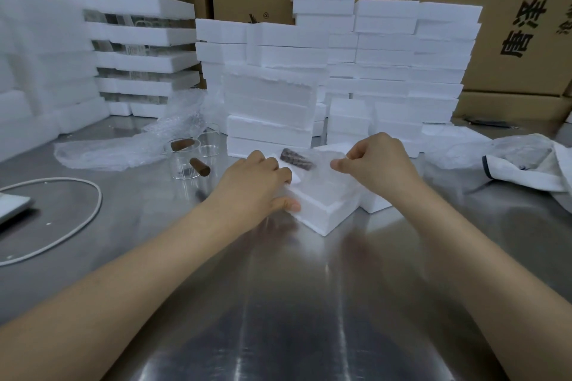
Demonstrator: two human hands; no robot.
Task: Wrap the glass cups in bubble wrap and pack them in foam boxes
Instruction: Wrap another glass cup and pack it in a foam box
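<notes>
Foam box (325, 207) on the desk (309, 288) has one wrapped cup (297, 159) in it, my left hand (257, 182) gripping its side, right hand (377, 161) pinching the bubble wrap (328, 161), two bare glass cups (185, 161) left to do.

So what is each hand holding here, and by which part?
The left hand grips the foam box by its left rim; the right hand pinches the bubble wrap around the cup inside, at its right edge.
</notes>
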